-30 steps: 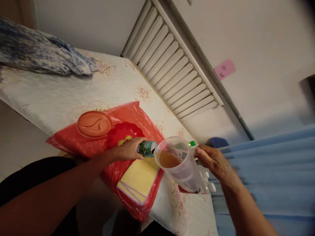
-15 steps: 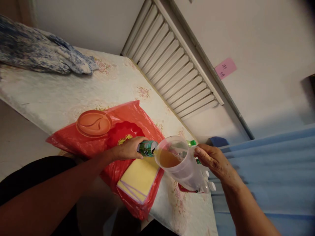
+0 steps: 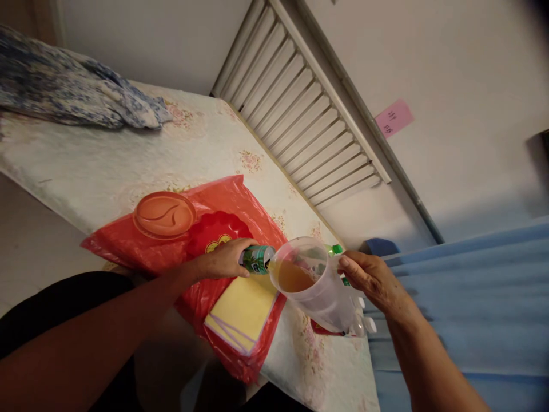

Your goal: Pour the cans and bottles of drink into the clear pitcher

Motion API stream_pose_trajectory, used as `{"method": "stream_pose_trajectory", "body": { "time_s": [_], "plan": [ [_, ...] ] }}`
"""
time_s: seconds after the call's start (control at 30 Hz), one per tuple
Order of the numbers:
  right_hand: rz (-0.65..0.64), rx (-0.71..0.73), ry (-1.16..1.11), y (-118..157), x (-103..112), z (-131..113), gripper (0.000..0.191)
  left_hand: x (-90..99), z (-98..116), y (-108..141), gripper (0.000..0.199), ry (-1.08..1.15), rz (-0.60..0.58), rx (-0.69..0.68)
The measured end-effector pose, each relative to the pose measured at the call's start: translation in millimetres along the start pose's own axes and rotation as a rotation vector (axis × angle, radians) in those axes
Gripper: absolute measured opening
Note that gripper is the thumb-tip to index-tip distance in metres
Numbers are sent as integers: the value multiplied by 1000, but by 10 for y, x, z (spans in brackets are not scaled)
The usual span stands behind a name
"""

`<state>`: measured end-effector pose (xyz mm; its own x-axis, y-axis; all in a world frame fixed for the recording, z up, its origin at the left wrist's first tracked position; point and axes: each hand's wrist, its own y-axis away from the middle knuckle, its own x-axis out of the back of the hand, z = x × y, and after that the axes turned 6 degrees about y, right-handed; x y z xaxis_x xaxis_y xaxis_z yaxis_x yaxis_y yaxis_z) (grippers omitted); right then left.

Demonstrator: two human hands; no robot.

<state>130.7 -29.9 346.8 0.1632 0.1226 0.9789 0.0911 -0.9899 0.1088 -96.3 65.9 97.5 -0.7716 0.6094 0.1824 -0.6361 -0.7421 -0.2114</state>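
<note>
My left hand (image 3: 225, 258) is wrapped round a green drink can (image 3: 256, 259), tipped on its side. The can's top end meets the rim of a clear plastic pitcher (image 3: 330, 303), which leans toward it. Amber liquid (image 3: 295, 278) lies inside the pitcher, and a little shows at the can's mouth. My right hand (image 3: 369, 280) grips the pitcher by its handle on the right. Below the can, a folded yellow cloth (image 3: 244, 313) rests on a red plastic bag (image 3: 171, 252). A red scalloped dish (image 3: 221, 226) sits partly hidden behind my left hand.
An orange divided oval dish (image 3: 165, 214) lies on the bag's left. Several bottles, one with a green cap (image 3: 337, 249), stand behind the pitcher. A blue patterned cloth (image 3: 86, 86) lies far left on the floral tablecloth (image 3: 206, 149). A white radiator (image 3: 295, 109) borders the table; a blue curtain (image 3: 472, 292) hangs right.
</note>
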Motion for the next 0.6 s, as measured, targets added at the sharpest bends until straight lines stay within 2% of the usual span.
{"method": "stream_pose_trajectory", "body": {
  "time_s": [0.6],
  "plan": [
    [-5,17,26,-18,7,-19,66,8,23,3,62,13,-6,-4]
  ]
}}
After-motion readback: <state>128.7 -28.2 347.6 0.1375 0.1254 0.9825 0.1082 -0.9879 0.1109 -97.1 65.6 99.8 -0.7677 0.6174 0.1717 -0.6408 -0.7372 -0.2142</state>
